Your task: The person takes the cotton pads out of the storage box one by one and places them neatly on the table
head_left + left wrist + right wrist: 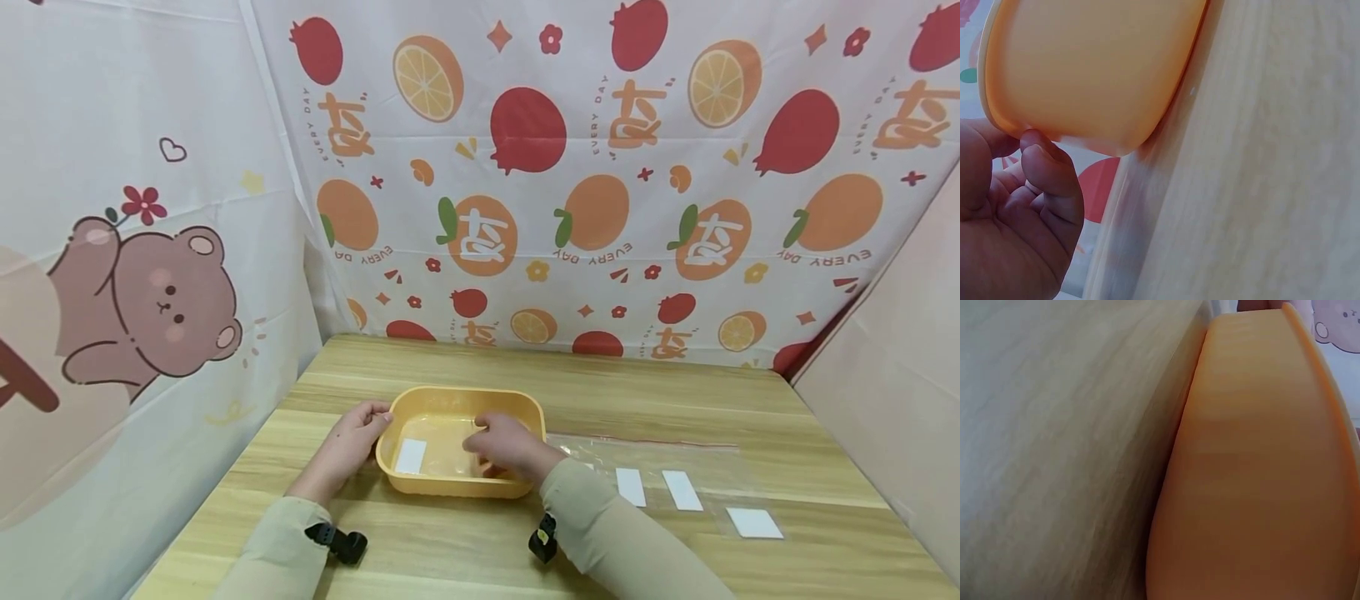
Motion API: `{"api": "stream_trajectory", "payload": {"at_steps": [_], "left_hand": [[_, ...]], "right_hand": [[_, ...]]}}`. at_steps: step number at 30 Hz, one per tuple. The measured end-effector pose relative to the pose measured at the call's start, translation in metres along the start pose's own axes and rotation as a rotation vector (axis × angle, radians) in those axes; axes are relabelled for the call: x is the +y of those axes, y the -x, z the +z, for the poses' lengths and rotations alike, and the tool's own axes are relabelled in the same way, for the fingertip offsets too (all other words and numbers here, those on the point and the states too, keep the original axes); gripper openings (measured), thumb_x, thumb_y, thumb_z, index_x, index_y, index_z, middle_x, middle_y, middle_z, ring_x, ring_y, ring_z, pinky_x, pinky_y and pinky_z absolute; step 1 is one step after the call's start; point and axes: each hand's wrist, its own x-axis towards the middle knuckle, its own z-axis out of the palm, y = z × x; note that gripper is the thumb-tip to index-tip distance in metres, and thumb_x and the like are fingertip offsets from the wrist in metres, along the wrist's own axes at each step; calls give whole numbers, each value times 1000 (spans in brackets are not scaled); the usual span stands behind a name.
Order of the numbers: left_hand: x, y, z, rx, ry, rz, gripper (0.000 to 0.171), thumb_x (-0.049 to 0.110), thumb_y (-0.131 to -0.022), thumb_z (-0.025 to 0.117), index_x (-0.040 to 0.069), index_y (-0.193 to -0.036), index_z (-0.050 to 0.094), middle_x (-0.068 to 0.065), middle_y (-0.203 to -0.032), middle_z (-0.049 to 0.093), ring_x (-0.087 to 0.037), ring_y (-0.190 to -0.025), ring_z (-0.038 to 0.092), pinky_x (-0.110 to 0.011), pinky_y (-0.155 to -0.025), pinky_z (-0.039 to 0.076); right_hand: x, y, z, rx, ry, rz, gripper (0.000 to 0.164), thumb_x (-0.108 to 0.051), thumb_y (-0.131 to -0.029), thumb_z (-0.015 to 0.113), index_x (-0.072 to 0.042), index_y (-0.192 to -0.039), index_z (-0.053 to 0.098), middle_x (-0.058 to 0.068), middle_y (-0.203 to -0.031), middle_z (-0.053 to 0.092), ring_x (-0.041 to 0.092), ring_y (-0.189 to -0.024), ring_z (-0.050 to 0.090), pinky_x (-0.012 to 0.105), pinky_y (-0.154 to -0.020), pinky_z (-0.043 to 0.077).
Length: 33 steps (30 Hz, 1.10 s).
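A yellow plastic basin (pixel 465 487) with rounded corners stands on the wooden table. At its left end my left hand (pixel 351 437) grips the rim, thumb and fingers on the wall in the left wrist view (pixel 1029 206). My right hand (pixel 510 446) reaches over the right side into the basin, its fingers bent near the bottom. What lies under those fingers is hidden. Inside the basin, at the left, is a white rectangular label (pixel 410 456), seemingly on clear plastic. The right wrist view shows only the basin's outer wall (pixel 1254 469) and tabletop, with the right hand out of sight.
Right of the basin lie clear zip bags (pixel 660 454) with a red seal line, bearing several white labels (pixel 681 490). One more white label (pixel 754 523) is nearest the right. Printed curtains (pixel 525 208) enclose the table (pixel 420 542) at the back and sides.
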Motion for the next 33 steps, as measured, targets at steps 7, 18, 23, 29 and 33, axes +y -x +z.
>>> {"api": "stream_trajectory", "payload": {"at_steps": [7,18,23,29,33], "left_hand": [[0,0,0,11,-26,5,43,32,-108,50,3,-139,52,-14,-113,66,-22,-83,66,-36,-64,58],[2,0,0,18,-44,9,43,33,-108,50,4,-139,52,-13,-112,66,-22,-83,65,-35,-64,57],[1,0,0,14,-43,2,43,33,-108,50,4,-140,52,-13,-110,65,-22,-83,65,-35,-64,57],[1,0,0,14,-34,9,43,34,-108,50,4,-139,52,-12,-110,66,-22,-82,65,-35,-63,57],[1,0,0,9,-6,8,42,33,-108,50,3,-138,53,-14,-110,66,-23,-81,67,-35,-63,58]], "right_hand": [[-1,2,3,-26,258,-88,24,-14,-89,70,1,-107,64,3,-67,56,15,-55,51,27,-50,45],[-4,2,10,-2,465,-196,13,-5,-92,62,-7,-92,75,-3,-88,69,12,-62,54,26,-58,45],[-8,4,12,32,393,-207,19,-3,-99,56,-4,-110,71,-2,-79,69,11,-63,60,25,-50,46],[-22,14,5,90,368,-249,16,-8,-102,55,-10,-112,66,-5,-80,69,11,-70,66,26,-45,43],[-31,21,-3,103,401,-297,12,-11,-104,56,-11,-108,68,-5,-83,69,10,-72,67,28,-50,47]]}}
